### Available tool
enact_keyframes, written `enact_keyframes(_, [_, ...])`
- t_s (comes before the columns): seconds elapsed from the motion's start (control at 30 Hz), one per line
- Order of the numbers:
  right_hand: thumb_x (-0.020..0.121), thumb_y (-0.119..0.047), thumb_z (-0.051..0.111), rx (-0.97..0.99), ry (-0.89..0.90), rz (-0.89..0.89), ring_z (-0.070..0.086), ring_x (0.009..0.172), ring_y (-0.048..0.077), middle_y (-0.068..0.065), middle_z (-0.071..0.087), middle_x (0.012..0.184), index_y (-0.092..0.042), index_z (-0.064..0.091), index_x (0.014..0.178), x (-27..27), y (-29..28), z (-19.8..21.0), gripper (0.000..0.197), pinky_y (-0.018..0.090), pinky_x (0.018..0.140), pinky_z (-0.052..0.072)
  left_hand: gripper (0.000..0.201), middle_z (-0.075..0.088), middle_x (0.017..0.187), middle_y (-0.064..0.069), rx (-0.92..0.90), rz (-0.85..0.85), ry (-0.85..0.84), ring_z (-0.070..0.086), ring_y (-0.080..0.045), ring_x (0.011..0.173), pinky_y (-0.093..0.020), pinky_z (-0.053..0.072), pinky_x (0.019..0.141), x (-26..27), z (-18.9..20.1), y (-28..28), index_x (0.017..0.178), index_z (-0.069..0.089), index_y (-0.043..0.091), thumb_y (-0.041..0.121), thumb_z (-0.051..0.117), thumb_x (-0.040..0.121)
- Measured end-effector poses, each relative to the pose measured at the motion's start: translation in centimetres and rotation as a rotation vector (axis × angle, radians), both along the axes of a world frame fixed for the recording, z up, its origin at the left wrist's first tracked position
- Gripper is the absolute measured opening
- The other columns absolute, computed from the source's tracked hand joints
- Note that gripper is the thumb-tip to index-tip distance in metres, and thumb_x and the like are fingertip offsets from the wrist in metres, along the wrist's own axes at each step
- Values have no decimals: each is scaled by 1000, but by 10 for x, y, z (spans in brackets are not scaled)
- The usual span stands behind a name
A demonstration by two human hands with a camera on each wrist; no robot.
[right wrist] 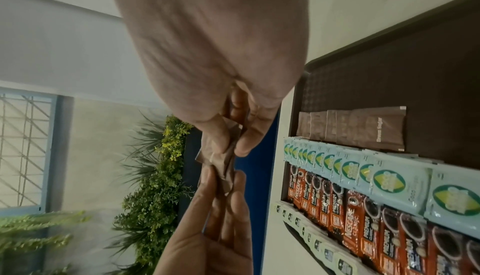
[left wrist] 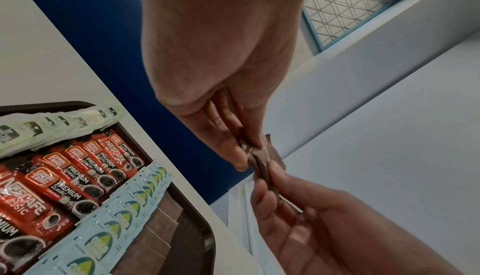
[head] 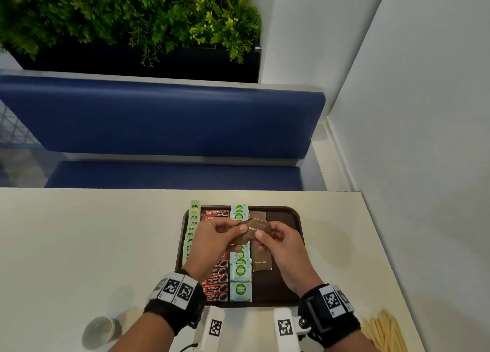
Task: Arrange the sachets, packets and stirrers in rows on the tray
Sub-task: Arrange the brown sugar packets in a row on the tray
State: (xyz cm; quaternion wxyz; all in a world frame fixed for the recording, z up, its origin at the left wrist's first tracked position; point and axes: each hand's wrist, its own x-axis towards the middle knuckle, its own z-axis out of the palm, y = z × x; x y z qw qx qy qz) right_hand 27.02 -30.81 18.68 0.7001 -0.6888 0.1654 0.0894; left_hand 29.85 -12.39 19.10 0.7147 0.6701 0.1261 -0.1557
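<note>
Pinching with my left hand (head: 212, 236), I hold one end of a small bunch of brown sugar packets (head: 254, 231) above the tray (head: 289, 216), and my right hand (head: 281, 245) pinches the other end between thumb and fingers. Below them, from left to right, lie rows of pale green sachets (head: 193, 227), red coffee sachets (head: 216, 285), light blue coco sachets (head: 240, 272) and brown sugar packets already laid down (head: 262, 261). Far right on the table (head: 79, 245), the wooden stirrers (head: 384, 330) lie in a loose heap beside my right wrist.
</note>
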Motion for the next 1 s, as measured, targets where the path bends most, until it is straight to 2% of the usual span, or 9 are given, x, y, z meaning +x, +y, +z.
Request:
enact_keyframes(0.07, [96,-10,74,33,4,-26,75,86,18,7,80,99,-11,75,109,0,1,1,13,27,78,61,9,83,92,-8,23,6,-45,80,-22,83,-30,66,67,-1,1,-3,101,83,9,15,79,97])
enact_keyframes(0.2, [96,-10,74,85,23,-15,73,86,17,10,80,100,-10,75,111,0,0,4,15,29,81,61,17,83,94,-4,36,15,-74,77,-17,85,-31,65,75,-1,-1,-4,102,84,13,24,71,103])
enact_keyframes(0.27, [96,-9,74,94,22,-14,72,87,18,11,80,101,-10,75,111,0,-2,5,15,29,81,60,20,82,97,-1,0,22,-55,78,-16,88,-28,63,74,-1,2,-7,106,83,15,30,68,105])
enact_keyframes(0.37, [95,-11,76,94,21,12,73,90,19,10,80,103,-11,75,112,-2,-3,7,18,31,84,61,16,82,98,1,5,0,-98,78,-15,91,-24,61,70,-1,7,-9,104,81,16,30,76,99])
enact_keyframes(0.47, [94,-11,77,85,24,22,74,89,20,8,80,102,-11,75,112,-4,-5,10,18,34,86,61,10,82,95,0,42,13,-126,78,-15,87,-25,61,67,1,7,-9,96,84,16,26,79,97])
enact_keyframes(0.57, [94,-11,77,82,27,19,72,87,19,9,80,101,-10,75,111,-5,-6,10,17,35,86,61,12,82,90,-1,48,28,-123,76,-10,79,-21,58,62,-1,6,-11,96,84,15,25,77,99])
enact_keyframes(0.73, [94,-8,77,181,31,-46,72,90,20,12,79,105,-7,75,111,-2,-7,4,18,34,83,58,24,84,97,-4,-51,-37,-10,81,-18,90,-29,65,74,-5,8,-10,108,80,13,34,75,99])
enact_keyframes(0.83, [94,-8,76,191,23,-53,72,91,20,13,79,106,-8,75,113,-2,-7,1,19,33,83,57,26,83,101,-12,-102,-125,35,81,-31,96,-32,66,79,-6,4,-4,112,77,4,20,82,93])
enact_keyframes(1.0, [95,-8,75,200,42,-90,69,89,22,15,79,106,-8,76,112,-3,-9,-8,17,36,86,56,26,82,107,-20,-197,-159,75,80,-37,102,-37,67,89,-4,3,4,117,74,-3,1,79,92])
